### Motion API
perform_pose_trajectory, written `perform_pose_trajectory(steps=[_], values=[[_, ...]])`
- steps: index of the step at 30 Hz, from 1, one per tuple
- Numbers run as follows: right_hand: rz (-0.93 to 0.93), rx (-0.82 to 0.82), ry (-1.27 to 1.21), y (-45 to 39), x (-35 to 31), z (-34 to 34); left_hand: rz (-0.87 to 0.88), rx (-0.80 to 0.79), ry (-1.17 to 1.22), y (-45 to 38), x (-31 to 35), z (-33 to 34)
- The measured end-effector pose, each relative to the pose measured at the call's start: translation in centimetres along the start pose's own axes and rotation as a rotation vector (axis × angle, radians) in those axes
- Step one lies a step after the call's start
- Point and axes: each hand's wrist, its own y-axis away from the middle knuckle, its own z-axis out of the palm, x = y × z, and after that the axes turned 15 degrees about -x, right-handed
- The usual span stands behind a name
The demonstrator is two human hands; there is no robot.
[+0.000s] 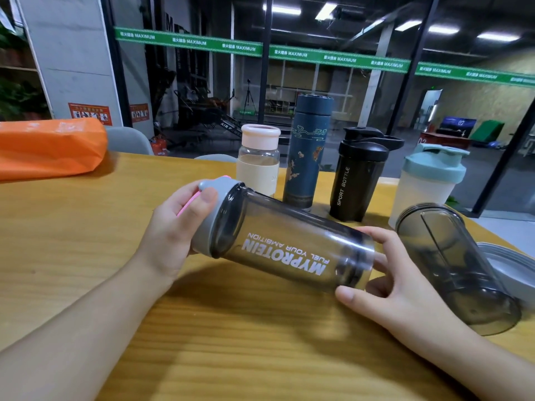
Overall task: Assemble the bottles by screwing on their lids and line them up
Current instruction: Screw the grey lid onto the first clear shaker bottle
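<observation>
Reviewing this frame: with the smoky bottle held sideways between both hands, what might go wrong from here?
1. The grey lid may cross-thread, since the smoky bottle is held tilted in mid-air.
2. The right hand grips only the base; it might slip.
3. The open smoky cup beside that hand could be knocked.

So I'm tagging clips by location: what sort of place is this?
Probably a gym's lounge or front area: exercise machines stand behind the glass wall, green MAXIMUM banners run across it, and the wooden table carries sports shaker bottles such as the black one.
</observation>
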Motion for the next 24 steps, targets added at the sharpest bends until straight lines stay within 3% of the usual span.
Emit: perform_pose_trajectory(steps=[13,24], values=[[0.056,-0.045,-0.183,-0.55,0.17,0.04,0.098,-0.046,-0.009,-0.03,0.38,0.61],[0.061,-0.061,0.086,0.22,-0.18,0.58,0.026,-0.011,0.027,-0.17,0.08,0.55]])
